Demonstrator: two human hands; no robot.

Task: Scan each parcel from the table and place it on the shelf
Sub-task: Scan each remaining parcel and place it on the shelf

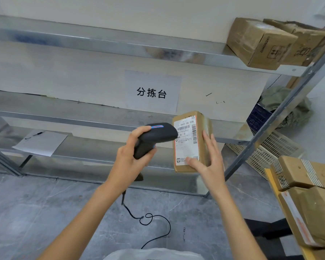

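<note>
The parcel (pixel 192 141), a small brown box with a white label facing the camera, is held upright in the air in front of the shelf (pixel 101 117) by the right hand (pixel 207 162), thumb on the label's lower edge and fingers curled around the right side. Just left of it, the left hand (pixel 131 156) grips a black scanner (pixel 156 136), whose head points at the label and nearly touches it. More parcels (pixel 308 203) lie on the counter (pixel 281 203) at the near right; two boxes (pixel 270 44) sit on the upper shelf.

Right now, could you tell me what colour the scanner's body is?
Black, with a small blue and red strip on top; the scanner shows in the head view.
</note>
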